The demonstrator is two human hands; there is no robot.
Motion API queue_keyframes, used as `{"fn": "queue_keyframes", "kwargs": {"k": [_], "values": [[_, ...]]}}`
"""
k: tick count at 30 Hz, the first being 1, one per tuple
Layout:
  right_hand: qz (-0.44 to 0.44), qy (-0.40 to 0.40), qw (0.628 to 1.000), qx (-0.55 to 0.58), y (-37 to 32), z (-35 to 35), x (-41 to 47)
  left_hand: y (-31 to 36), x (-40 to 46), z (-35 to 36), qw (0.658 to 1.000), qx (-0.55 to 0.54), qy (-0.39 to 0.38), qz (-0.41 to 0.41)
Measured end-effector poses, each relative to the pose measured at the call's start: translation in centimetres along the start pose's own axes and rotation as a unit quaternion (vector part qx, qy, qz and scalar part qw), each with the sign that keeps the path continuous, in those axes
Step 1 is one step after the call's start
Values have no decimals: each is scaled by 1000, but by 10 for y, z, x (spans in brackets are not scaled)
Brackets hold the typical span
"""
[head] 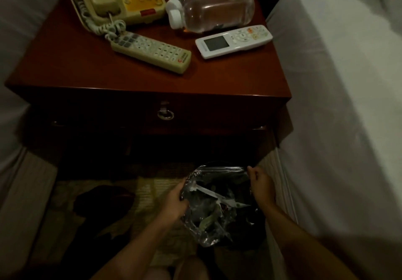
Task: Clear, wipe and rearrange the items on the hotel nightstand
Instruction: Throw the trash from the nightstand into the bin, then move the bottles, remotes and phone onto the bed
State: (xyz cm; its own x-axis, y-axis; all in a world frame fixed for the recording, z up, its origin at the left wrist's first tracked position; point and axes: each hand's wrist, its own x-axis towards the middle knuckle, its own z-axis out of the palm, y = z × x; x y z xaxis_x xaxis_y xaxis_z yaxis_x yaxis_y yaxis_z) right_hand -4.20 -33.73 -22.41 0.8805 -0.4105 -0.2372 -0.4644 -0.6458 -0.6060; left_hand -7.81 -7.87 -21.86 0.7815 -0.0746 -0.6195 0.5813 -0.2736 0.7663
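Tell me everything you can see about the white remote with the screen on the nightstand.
The white remote is a slim plastic handset lying flat and face up near the nightstand's right edge, angled diagonally. A grey, blank screen fills its nearer end; white buttons, a few of them orange, cover the far end. It lies just in front of a tipped clear bottle; whether they touch is unclear. No hand is on it.
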Motion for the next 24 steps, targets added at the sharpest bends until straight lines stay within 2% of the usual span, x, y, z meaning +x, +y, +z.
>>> {"fn": "queue_keyframes", "kwargs": {"k": [6,9,11,14,15,17,19,21,22,24], "values": [[7,-31,999,-20,0,2,-4,-5,-1,-7,999,28,-22,17],[3,-30,998,-47,-8,-3,-4,5,-15,-12,998,-17,29,-53],[-8,-16,998,-60,-21,-13,-7,12,-28,-22,994,-8,48,-102],[-71,20,997,-25,-61,-44,-26,41,-58,-39,992,54,67,-87],[-96,27,995,-14,-77,-58,-35,59,-71,-47,989,107,80,-58],[-133,34,991,-3,-110,-90,-52,101,-99,-66,966,224,97,82],[-164,45,985,8,-142,-122,-65,146,-116,-90,901,296,127,290],[-230,72,970,3,-176,-146,-63,186,-116,-116,812,319,188,452],[-272,81,959,-11,-195,-154,-56,204,-110,-128,779,317,217,495],[-367,91,924,-55,-231,-162,-29,244,-94,-147,737,320,257,536]]}}
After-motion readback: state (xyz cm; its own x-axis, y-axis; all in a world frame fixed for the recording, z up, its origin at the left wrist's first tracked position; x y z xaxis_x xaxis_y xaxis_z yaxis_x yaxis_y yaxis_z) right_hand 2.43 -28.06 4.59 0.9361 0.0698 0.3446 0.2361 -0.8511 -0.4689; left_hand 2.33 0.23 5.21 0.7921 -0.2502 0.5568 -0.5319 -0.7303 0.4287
